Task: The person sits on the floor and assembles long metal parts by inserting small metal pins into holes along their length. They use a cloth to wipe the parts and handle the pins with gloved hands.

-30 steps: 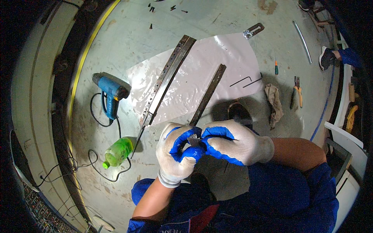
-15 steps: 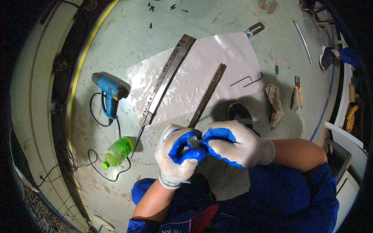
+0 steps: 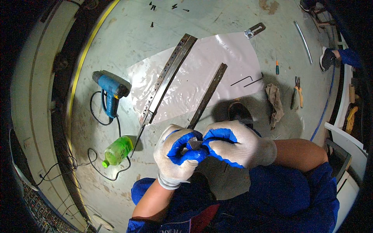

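Both hands, in white gloves with blue-coated palms and fingers, meet in front of my body. My left hand (image 3: 176,155) is closed around a small grey flat piece (image 3: 195,144), with its face showing between thumb and forefinger. My right hand (image 3: 239,143) presses against its right side, fingers pinched together; what lies between those fingertips is hidden. Just beyond the hands lies a dark, narrow metal bar (image 3: 210,91), its near end close to the left glove. A longer metal bar (image 3: 173,73) with a row of dark spots along its edge rests farther left on a white plastic sheet (image 3: 237,50).
On the left floor are a blue heat gun (image 3: 110,91) with its cord and a green bottle (image 3: 117,150) lying down. Hex keys (image 3: 243,80), a rag (image 3: 274,105), pliers (image 3: 297,93) and a screwdriver (image 3: 277,68) lie right. Another person's shoe (image 3: 327,58) is at the far right.
Both hands keep nearly the same pose around the small grey piece, which appears slightly turned. The floor objects shift only a little with the view.
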The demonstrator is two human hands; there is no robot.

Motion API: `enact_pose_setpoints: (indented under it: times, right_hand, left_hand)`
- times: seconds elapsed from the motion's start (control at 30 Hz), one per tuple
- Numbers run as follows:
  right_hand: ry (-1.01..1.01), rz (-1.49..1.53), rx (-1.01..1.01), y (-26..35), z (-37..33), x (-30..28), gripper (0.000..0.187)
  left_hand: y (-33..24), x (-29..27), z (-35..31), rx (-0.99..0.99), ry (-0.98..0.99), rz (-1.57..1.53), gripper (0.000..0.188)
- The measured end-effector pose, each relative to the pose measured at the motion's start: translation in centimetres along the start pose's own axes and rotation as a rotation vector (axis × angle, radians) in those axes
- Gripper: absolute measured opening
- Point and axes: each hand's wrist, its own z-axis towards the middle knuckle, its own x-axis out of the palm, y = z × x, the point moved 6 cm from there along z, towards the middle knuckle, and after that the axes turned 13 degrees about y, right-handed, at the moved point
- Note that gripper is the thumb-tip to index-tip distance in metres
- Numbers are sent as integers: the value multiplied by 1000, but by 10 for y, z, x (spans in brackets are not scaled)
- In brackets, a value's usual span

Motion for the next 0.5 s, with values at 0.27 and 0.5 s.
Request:
enact_pose_setpoints:
  times: [0.27, 0.5]
  right_hand:
    - [-95, 8, -31, -8, -2, -1, 15]
    - [-73, 74, 56, 10, -9, -7, 15]
  left_hand:
    - [5, -1, -7, 15, -26, -22, 40]
    - [4, -1, -6, 47, 10, 99, 34]
